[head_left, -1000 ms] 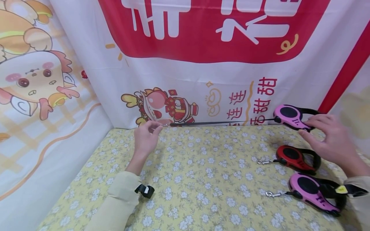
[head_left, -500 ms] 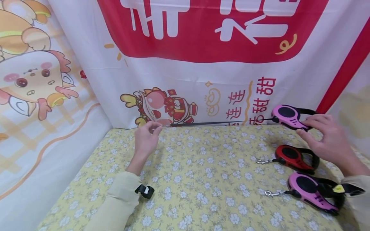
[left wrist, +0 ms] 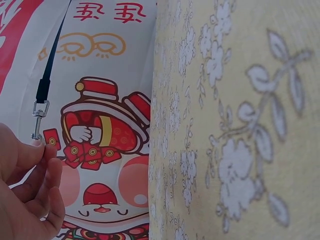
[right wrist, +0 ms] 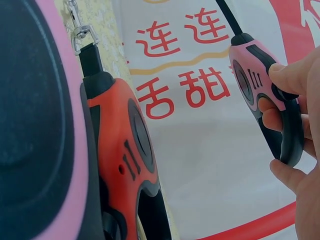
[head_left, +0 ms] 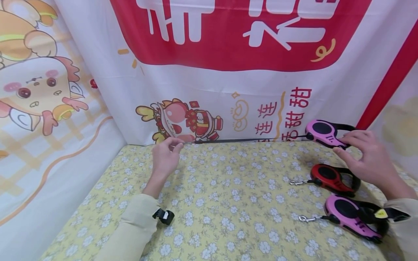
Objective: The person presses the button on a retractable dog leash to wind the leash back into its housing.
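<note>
My left hand (head_left: 166, 156) pinches the silver snap hook (left wrist: 37, 120) of a retractable dog leash between thumb and fingertips. From the hook the black strap (head_left: 248, 140) runs straight to the right, along the table's back edge in the head view. At its other end is the leash's pink-and-black case (head_left: 321, 131), raised over the back right of the table. My right hand (head_left: 372, 156) grips this case by its black handle, with the thumb on the upper part near the button in the right wrist view.
A red retractable leash (head_left: 328, 175) and a second pink one (head_left: 344, 210) lie at the right of the flowered tablecloth (head_left: 222, 203), hooks pointing left. My right wrist strap overlaps the nearer pink one. A printed white curtain (head_left: 209, 87) hangs right behind the table.
My right hand has shifted slightly left and down with the pink leash case. My left hand stays in place, pinching the hook, and the strap remains stretched out.
</note>
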Motion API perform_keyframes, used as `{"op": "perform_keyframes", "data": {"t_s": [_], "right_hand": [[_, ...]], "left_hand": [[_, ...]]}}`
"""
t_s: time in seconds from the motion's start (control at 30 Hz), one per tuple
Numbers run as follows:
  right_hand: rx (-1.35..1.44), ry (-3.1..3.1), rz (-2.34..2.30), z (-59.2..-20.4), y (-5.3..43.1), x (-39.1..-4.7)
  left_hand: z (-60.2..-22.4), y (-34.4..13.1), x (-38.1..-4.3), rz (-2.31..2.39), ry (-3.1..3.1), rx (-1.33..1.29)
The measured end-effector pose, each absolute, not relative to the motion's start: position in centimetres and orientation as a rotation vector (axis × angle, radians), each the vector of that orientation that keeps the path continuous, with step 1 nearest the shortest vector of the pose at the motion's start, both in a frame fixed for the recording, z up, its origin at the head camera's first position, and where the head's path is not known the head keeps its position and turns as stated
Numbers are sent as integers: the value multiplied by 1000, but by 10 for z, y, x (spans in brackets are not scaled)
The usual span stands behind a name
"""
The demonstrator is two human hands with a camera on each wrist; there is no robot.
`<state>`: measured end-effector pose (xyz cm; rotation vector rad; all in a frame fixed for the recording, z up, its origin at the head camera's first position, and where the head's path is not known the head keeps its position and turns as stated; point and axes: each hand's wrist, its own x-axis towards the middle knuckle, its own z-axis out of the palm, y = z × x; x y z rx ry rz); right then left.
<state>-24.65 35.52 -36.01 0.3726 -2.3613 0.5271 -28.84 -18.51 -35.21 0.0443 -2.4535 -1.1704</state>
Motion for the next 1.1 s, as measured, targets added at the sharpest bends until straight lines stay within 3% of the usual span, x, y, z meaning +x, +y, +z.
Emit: {"op": "perform_keyframes", "data": {"t_s": [1.1], "right_hand": [[440,-2349,546,-364,348,-249]], "left_hand": [[-355,-180,-286,-1184,-2469,14]]}}
